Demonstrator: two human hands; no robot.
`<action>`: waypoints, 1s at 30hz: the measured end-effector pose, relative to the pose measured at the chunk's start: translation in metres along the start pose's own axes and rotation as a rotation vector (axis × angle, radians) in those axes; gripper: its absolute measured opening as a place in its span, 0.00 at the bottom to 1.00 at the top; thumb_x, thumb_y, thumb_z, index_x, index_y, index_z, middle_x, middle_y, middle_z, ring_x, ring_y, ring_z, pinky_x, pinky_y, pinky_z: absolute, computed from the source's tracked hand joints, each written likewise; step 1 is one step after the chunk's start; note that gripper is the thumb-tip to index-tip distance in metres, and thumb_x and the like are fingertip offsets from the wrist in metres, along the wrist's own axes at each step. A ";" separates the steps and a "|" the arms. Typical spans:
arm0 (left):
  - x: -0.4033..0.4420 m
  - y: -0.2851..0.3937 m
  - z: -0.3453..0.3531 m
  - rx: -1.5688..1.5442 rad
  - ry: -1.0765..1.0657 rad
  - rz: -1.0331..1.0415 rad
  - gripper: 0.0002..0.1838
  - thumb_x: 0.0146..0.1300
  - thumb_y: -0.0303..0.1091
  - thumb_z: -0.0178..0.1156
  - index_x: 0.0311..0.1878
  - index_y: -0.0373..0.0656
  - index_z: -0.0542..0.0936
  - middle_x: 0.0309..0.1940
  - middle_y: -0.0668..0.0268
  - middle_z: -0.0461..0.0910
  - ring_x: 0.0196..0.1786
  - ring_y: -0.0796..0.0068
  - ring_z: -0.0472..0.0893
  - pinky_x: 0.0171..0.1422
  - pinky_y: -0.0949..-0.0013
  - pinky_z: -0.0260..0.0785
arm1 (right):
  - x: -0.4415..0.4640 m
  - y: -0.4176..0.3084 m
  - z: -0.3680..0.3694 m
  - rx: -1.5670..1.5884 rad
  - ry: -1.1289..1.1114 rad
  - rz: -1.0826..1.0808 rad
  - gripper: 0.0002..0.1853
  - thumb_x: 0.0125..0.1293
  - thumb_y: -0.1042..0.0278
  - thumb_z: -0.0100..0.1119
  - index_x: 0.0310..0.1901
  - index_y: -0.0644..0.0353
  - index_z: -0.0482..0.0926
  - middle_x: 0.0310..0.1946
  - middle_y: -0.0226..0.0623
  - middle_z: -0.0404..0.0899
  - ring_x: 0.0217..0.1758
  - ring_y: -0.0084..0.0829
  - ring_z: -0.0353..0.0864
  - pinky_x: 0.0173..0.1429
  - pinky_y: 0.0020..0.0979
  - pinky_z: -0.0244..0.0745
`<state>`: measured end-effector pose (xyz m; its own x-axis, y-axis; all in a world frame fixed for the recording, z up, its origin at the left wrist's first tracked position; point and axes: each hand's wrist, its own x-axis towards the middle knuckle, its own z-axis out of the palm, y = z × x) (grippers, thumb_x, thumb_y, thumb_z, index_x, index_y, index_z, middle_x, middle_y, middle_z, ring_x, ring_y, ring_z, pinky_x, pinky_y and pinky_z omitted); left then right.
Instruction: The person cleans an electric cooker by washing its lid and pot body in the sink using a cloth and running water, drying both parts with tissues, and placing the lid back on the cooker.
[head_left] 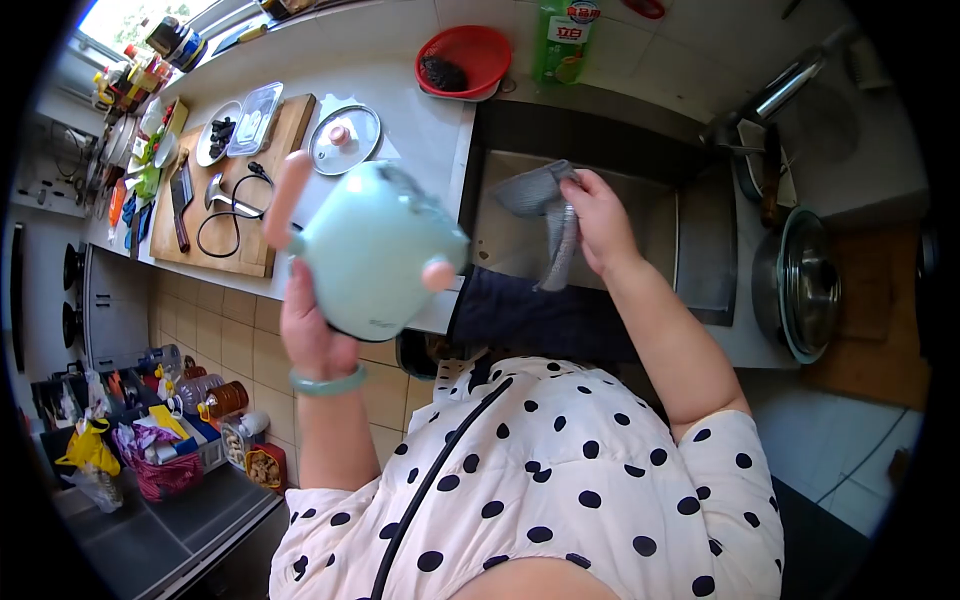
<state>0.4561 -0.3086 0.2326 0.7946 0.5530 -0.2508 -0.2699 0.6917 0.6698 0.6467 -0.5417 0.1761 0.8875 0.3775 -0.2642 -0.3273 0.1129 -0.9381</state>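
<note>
My left hand [318, 320] grips a mint-green electric cooking pot [375, 255] with a pink handle, raised and tilted in front of the counter edge. The pot is slightly blurred, and its body hides some of my fingers. In my right hand [597, 215] a grey cloth [545, 195] is pinched, dangling above the sink [640, 220]. A glass lid with a pink knob [344, 140] lies on the counter just beyond the pot. Left of it, a black power cord [238, 215] and a ladle [225, 195] rest on a wooden cutting board [285, 150].
A cleaver [181, 205] and a plate of dark pieces [210, 135] also sit on the board. A red basin [480, 55] and a green detergent bottle [565, 45] stand behind the sink. Right of the faucet [785, 85] is a lidded glass-topped pot [805, 285].
</note>
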 end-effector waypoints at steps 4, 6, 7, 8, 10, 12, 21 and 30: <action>-0.005 0.035 -0.017 0.094 -0.032 0.151 0.25 0.67 0.47 0.43 0.59 0.38 0.64 0.57 0.57 0.67 0.60 0.60 0.67 0.65 0.55 0.56 | 0.004 -0.002 0.056 0.297 -0.173 -0.006 0.08 0.63 0.72 0.48 0.41 0.62 0.74 0.34 0.29 0.73 0.39 0.19 0.69 0.47 0.23 0.64; -0.012 0.048 -0.015 0.081 0.023 0.196 0.26 0.67 0.48 0.43 0.59 0.38 0.63 0.58 0.57 0.67 0.60 0.60 0.66 0.66 0.55 0.55 | 0.006 -0.008 0.085 0.405 -0.270 0.044 0.09 0.63 0.70 0.50 0.43 0.62 0.74 0.35 0.30 0.73 0.40 0.20 0.70 0.49 0.22 0.64; -0.014 0.052 -0.016 0.068 0.023 0.205 0.26 0.66 0.48 0.44 0.59 0.38 0.64 0.57 0.57 0.67 0.60 0.60 0.67 0.66 0.55 0.55 | 0.006 -0.010 0.097 0.371 -0.309 0.066 0.10 0.62 0.69 0.50 0.43 0.62 0.74 0.36 0.30 0.74 0.41 0.20 0.70 0.49 0.22 0.64; -0.013 0.053 -0.019 0.054 0.022 0.216 0.26 0.66 0.48 0.44 0.59 0.38 0.64 0.57 0.58 0.67 0.59 0.60 0.67 0.66 0.55 0.55 | 0.008 -0.011 0.108 0.337 -0.348 0.087 0.10 0.62 0.69 0.51 0.43 0.63 0.74 0.36 0.31 0.74 0.41 0.20 0.70 0.48 0.22 0.64; -0.014 0.057 -0.025 0.070 0.044 0.252 0.26 0.66 0.47 0.46 0.59 0.38 0.64 0.57 0.58 0.67 0.58 0.61 0.68 0.66 0.56 0.56 | 0.014 -0.002 0.118 0.164 -0.360 0.057 0.11 0.63 0.67 0.51 0.45 0.62 0.73 0.38 0.31 0.74 0.41 0.20 0.70 0.47 0.23 0.66; -0.012 0.051 -0.029 0.115 0.075 0.267 0.25 0.65 0.46 0.47 0.59 0.38 0.64 0.56 0.59 0.68 0.57 0.61 0.69 0.64 0.56 0.58 | 0.027 0.030 0.104 -0.126 -0.261 -0.039 0.13 0.64 0.65 0.50 0.47 0.59 0.72 0.39 0.29 0.75 0.40 0.19 0.71 0.44 0.24 0.67; -0.007 -0.019 0.046 0.555 -0.114 0.149 0.24 0.60 0.34 0.55 0.57 0.36 0.64 0.49 0.58 0.72 0.50 0.65 0.74 0.54 0.62 0.69 | 0.068 0.032 -0.143 -0.640 0.408 -0.281 0.26 0.53 0.85 0.40 0.57 0.64 0.64 0.55 0.49 0.68 0.59 0.40 0.66 0.63 0.35 0.60; 0.031 -0.091 0.119 0.337 -0.135 -0.323 0.19 0.61 0.32 0.53 0.53 0.34 0.66 0.43 0.57 0.74 0.43 0.67 0.77 0.49 0.64 0.72 | 0.101 -0.083 -0.313 -1.780 0.611 -0.275 0.23 0.58 0.72 0.41 0.58 0.55 0.65 0.56 0.43 0.67 0.60 0.44 0.64 0.63 0.39 0.60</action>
<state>0.5697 -0.4100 0.2465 0.8782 0.2544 -0.4049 0.1753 0.6166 0.7675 0.8654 -0.8004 0.1573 0.9571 0.1406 0.2533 0.1364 -0.9901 0.0340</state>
